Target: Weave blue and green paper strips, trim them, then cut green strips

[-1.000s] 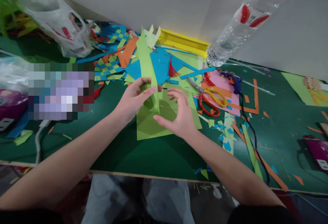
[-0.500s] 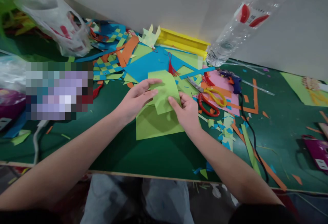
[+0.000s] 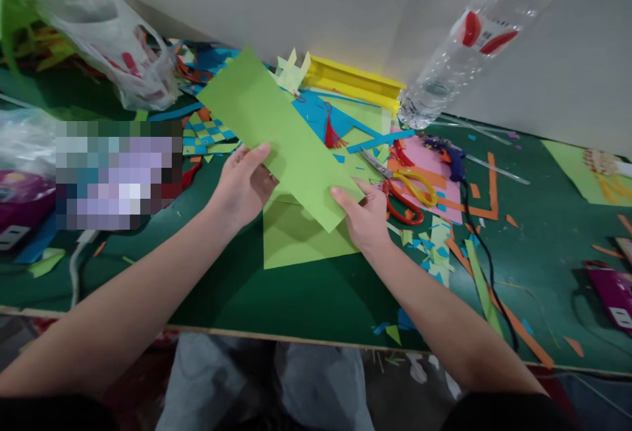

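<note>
A long strip of light green paper (image 3: 281, 131) is held up slantwise between my two hands, its far end toward the upper left. My left hand (image 3: 244, 184) grips its left edge, thumb on top and fingers underneath. The near right end is pinched by my right hand (image 3: 363, 210), thumb on the face. Below it, a second sheet of green paper (image 3: 301, 240) lies on the table, partly covered. Scissors (image 3: 407, 187) with red and yellow handles rest just right of my right hand. A red tassel (image 3: 330, 127) lies behind the strip.
Paper scraps (image 3: 437, 247) litter the green table (image 3: 222, 299). At the back are a yellow tray-like piece (image 3: 355, 79), a plastic bottle (image 3: 459, 56) and a white plastic bag (image 3: 118, 43). A glue gun-like blue tool (image 3: 457, 164) with a black cord lies right. A pixelated patch hides something left.
The green paper, folded over or curled half a second ago, is now opened out to full length toward the upper left. My left hand has shifted slightly left and down.
</note>
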`<state>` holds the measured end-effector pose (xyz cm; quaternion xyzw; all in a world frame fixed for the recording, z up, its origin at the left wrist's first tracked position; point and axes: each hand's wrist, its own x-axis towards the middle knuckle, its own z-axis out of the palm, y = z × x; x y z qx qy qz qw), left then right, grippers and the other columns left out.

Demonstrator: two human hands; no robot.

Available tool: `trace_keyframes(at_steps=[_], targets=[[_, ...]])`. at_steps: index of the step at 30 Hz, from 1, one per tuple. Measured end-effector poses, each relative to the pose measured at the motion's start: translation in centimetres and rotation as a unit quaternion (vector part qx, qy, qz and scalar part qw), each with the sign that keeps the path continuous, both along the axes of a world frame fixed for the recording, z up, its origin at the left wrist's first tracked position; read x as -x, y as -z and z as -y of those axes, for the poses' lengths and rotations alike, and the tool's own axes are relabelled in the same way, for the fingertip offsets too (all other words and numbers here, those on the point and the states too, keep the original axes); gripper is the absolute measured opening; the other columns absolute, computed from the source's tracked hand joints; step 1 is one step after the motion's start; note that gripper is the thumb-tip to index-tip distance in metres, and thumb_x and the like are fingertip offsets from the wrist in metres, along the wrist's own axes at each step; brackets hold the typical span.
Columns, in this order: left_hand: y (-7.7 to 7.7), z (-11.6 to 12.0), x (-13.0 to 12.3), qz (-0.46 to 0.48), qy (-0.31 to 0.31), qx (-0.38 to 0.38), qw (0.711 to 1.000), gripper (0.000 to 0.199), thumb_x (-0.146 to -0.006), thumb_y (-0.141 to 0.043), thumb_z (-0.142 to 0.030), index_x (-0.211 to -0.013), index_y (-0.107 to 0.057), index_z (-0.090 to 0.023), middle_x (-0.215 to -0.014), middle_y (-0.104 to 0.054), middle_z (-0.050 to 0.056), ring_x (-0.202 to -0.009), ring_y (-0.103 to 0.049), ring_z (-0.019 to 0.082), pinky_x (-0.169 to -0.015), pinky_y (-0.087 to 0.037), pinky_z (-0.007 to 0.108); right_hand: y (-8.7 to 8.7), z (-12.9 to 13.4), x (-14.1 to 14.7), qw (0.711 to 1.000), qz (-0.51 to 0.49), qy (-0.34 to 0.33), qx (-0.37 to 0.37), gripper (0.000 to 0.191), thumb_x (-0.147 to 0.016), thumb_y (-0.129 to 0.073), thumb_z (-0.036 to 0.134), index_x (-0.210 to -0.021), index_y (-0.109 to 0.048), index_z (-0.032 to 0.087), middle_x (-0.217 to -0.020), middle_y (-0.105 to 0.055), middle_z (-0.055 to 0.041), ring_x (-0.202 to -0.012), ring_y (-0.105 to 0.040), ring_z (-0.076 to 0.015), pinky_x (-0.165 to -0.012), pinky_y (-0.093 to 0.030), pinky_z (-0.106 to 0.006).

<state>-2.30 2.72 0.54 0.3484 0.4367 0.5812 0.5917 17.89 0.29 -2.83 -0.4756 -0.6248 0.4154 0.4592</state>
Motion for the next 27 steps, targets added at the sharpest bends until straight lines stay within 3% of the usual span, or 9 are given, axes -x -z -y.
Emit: trace_keyframes(at_steps=[3,6,11,15,17,21,24,27], targets=[[0.4,0.0,-0.4,0.039,0.072,0.028,0.996,0.028,-0.083,-0.065,-0.046,-0.099,-0.066,-0.023,-0.107,-0.071,0.010,-0.105,-0.066,0.030,-0.075,-0.056,0.040,-0.6,0.1,0.3,0.997,-0.066,0.034,0.021,0.035,-0.080,-0.067,0.051,-0.100,-0.071,0.023,-0.094,-0.074,-0.0046,-0.087,-0.070,-0.0201,-0.077,-0.059,-0.037],[0.5,0.0,-0.6,0.065,0.099,0.021,0.993,0.027,-0.088,-0.059,-0.041,-0.107,-0.065,-0.022,-0.111,-0.070,0.009,-0.108,-0.065,0.027,-0.082,-0.056,0.040,-1.6,0.6,0.7,0.997,-0.073,0.009,0.031,0.039,-0.079,-0.068,0.052,-0.104,-0.072,0.022,-0.095,-0.075,-0.0044,-0.088,-0.071,-0.0202,-0.075,-0.060,-0.036],[-0.1,0.0,-0.5,0.141,0.103,0.032,0.984,0.023,-0.095,-0.050,-0.034,-0.104,-0.067,-0.021,-0.108,-0.072,0.004,-0.115,-0.061,0.025,-0.088,-0.054,0.040,-2.3,1.7,1.0,0.997,0.018,-0.037,0.067,0.044,-0.084,-0.062,0.052,-0.110,-0.071,0.018,-0.055,-0.065,0.0005,-0.049,-0.063,-0.0148,-0.044,-0.051,-0.026],[-0.5,0.0,-0.4,0.231,0.099,0.072,0.965,0.014,-0.095,-0.052,-0.028,-0.095,-0.066,-0.022,-0.094,-0.073,-0.002,-0.099,-0.064,0.018,-0.092,-0.052,0.036,-1.5,2.1,1.0,0.993,0.082,-0.073,-0.045,0.046,-0.094,-0.049,0.044,-0.132,-0.060,0.019,-0.071,-0.072,-0.0011,-0.053,-0.063,-0.0123,-0.049,-0.051,-0.025],[-0.6,0.0,-0.5,0.280,0.082,0.078,0.953,0.014,-0.096,-0.050,-0.022,-0.088,-0.062,-0.022,-0.079,-0.069,-0.004,-0.082,-0.063,0.012,-0.095,-0.050,0.033,-0.9,2.0,0.9,0.972,0.157,-0.088,-0.152,0.043,-0.097,-0.044,0.034,-0.135,-0.057,0.021,-0.072,-0.072,-0.0008,-0.055,-0.062,-0.0127,-0.054,-0.051,-0.027],[-1.0,0.1,-0.6,0.357,0.086,0.089,0.926,0.016,-0.093,-0.045,-0.014,-0.089,-0.059,-0.022,-0.064,-0.055,-0.004,-0.059,-0.050,0.008,-0.089,-0.049,0.027,-0.4,2.0,0.8,0.880,0.303,-0.132,-0.341,0.045,-0.095,-0.037,0.020,-0.135,-0.057,0.021,-0.063,-0.067,-0.0001,-0.055,-0.053,-0.0164,-0.056,-0.046,-0.032],[-1.4,0.2,-0.5,0.356,0.100,0.100,0.924,0.014,-0.091,-0.047,-0.017,-0.091,-0.059,-0.022,-0.062,-0.048,-0.004,-0.051,-0.040,0.008,-0.078,-0.047,0.027,-0.6,2.1,0.8,0.834,0.350,-0.159,-0.396,0.046,-0.093,-0.037,0.016,-0.135,-0.057,0.017,-0.064,-0.065,-0.0007,-0.058,-0.053,-0.0173,-0.056,-0.045,-0.033],[-1.5,0.3,-0.5,0.307,0.107,0.087,0.942,0.020,-0.093,-0.052,-0.040,-0.091,-0.060,-0.022,-0.061,-0.045,-0.004,-0.050,-0.036,0.009,-0.072,-0.045,0.031,-0.9,2.3,0.9,0.813,0.375,-0.171,-0.412,0.045,-0.093,-0.037,0.015,-0.134,-0.056,0.014,-0.063,-0.064,-0.0004,-0.060,-0.055,-0.0166,-0.058,-0.045,-0.032]])
